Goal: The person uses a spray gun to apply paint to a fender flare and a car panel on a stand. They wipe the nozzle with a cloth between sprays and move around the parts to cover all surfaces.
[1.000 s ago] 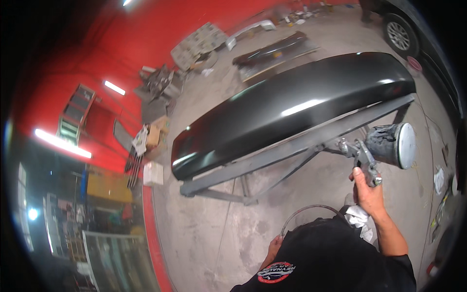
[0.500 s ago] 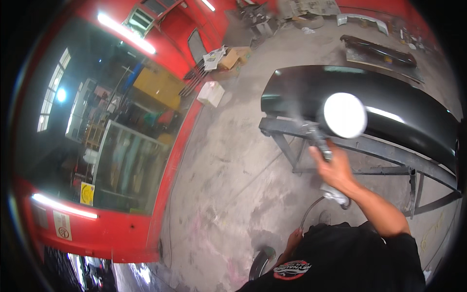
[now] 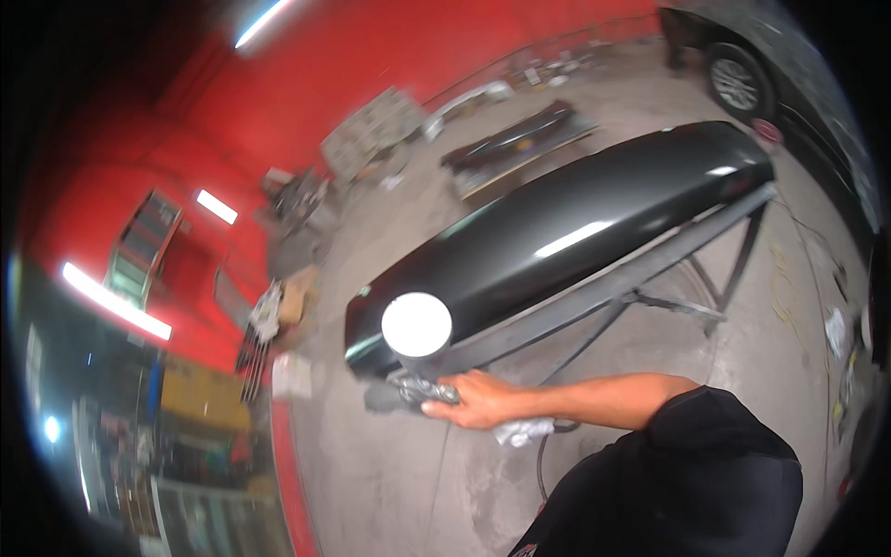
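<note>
My right hand (image 3: 473, 402) grips a metal spray gun (image 3: 422, 392) with a white-lidded cup (image 3: 417, 322) on it, held at the near left end of a glossy black car panel (image 3: 575, 218). A white cloth (image 3: 520, 432) hangs below my wrist. The panel lies across a grey metal stand (image 3: 673, 255). A hose (image 3: 542, 473) runs down behind my body, where my left hand is hidden, apart from perhaps a sliver of skin too small to read.
Behind the stand, another dark panel (image 3: 501, 144) lies low on a board. A car wheel (image 3: 738, 84) is at the back right. Boxes and scrap (image 3: 293, 376) line the red wall (image 3: 353, 51); a glass partition (image 3: 204, 506) stands at the left.
My right hand has swung the spray gun leftward from the stand's right part to the panel's left end, my arm now stretched across. The view turned left, then back.
</note>
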Action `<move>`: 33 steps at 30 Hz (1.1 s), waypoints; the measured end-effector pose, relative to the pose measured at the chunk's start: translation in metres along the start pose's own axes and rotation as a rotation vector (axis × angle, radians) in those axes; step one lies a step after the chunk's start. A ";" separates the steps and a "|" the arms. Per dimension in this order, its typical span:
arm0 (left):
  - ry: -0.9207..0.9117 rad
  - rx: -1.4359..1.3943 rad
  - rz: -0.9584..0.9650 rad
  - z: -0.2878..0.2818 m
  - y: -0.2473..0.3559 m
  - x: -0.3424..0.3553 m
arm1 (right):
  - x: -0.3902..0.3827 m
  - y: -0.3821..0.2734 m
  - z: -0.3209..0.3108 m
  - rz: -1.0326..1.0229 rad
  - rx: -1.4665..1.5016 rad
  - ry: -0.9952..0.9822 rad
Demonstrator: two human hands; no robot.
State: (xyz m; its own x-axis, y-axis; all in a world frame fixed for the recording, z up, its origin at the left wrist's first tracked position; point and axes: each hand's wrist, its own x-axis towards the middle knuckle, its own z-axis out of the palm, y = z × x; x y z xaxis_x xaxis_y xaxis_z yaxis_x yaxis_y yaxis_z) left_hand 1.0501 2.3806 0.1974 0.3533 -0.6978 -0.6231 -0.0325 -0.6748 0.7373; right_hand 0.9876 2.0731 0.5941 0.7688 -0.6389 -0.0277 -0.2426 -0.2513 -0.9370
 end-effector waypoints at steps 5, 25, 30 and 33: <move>-0.223 0.160 0.078 0.015 0.051 0.049 | -0.114 0.037 -0.068 0.111 0.043 0.213; -0.462 0.456 0.177 0.293 0.191 0.034 | -0.499 0.224 -0.397 0.360 0.517 1.396; -0.652 0.579 0.235 0.382 0.227 0.054 | -0.576 0.261 -0.413 0.449 0.537 1.728; -0.761 0.683 0.260 0.446 0.269 0.099 | -0.575 0.263 -0.408 0.482 0.548 1.720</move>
State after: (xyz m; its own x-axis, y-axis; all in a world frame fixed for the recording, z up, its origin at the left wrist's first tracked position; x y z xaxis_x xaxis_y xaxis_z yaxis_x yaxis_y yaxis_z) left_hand 0.6592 2.0228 0.2178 -0.4122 -0.6477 -0.6408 -0.6262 -0.3095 0.7156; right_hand 0.2406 2.0777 0.5060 -0.7473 -0.6025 -0.2803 0.2313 0.1596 -0.9597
